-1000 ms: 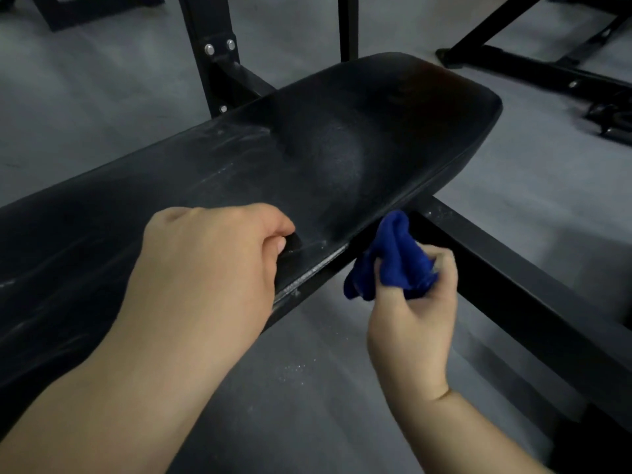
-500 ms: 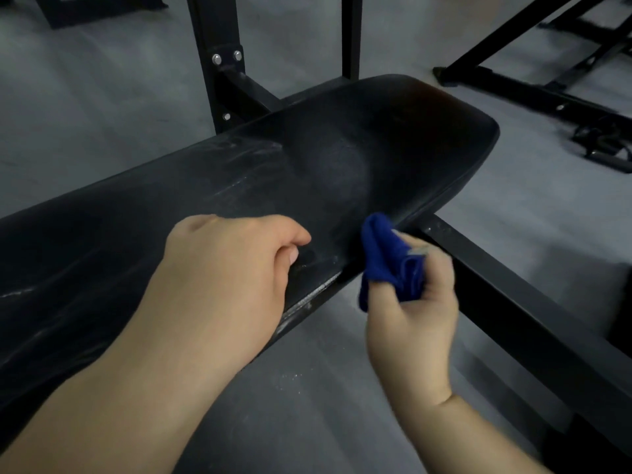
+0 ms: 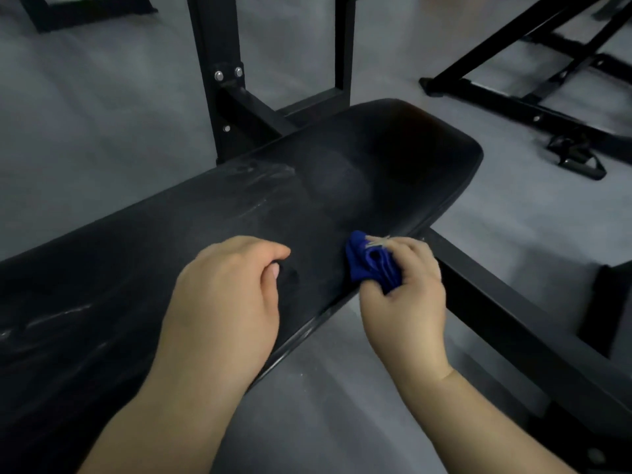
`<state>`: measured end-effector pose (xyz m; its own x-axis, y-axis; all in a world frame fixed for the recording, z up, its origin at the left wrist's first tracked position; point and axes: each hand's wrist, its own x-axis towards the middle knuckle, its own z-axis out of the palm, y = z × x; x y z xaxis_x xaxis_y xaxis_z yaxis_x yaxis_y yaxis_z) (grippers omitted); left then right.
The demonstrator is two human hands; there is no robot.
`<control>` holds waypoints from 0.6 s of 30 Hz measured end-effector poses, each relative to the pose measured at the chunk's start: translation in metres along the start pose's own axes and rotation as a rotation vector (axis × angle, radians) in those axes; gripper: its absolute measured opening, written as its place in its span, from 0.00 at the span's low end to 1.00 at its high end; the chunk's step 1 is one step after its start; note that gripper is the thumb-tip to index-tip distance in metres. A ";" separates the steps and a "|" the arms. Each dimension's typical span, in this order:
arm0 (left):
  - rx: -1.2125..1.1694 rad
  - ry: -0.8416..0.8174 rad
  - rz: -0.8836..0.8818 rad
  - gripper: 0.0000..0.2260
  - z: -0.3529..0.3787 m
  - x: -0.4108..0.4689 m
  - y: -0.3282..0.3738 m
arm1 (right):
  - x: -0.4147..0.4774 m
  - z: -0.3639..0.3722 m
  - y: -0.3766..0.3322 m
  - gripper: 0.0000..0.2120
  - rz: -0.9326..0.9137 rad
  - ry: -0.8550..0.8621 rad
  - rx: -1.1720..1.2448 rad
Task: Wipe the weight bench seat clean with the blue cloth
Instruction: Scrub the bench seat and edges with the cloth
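My right hand (image 3: pixel 407 295) clamped the bunched blue cloth (image 3: pixel 367 265) at the bench seat's (image 3: pixel 342 186) near edge; my left hand (image 3: pixel 225 295) rested there, fingers curled

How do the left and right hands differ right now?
The left hand holds nothing; the right hand grips the bunched blue cloth. The left rests knuckles-up on the bench seat with fingers curled under; the right sits at the seat's near edge, cloth toward the pad. Both are bare and closed into loose fists.
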<state>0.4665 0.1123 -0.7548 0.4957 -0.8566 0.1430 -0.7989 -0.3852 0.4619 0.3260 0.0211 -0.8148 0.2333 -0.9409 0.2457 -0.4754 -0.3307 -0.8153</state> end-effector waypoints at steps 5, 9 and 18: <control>-0.015 0.020 0.012 0.10 0.010 -0.010 -0.012 | -0.009 -0.015 -0.014 0.12 -0.202 -0.228 -0.199; -0.057 0.060 -0.017 0.09 0.010 -0.017 -0.018 | 0.033 -0.020 -0.013 0.13 -0.126 -0.135 -0.406; -0.058 0.051 -0.017 0.11 0.000 -0.022 -0.029 | -0.015 0.008 -0.031 0.26 -0.402 -0.233 -0.372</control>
<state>0.4783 0.1426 -0.7709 0.5266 -0.8311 0.1786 -0.7700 -0.3773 0.5145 0.3443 0.0462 -0.7975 0.6168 -0.7092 0.3415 -0.5662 -0.7011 -0.4334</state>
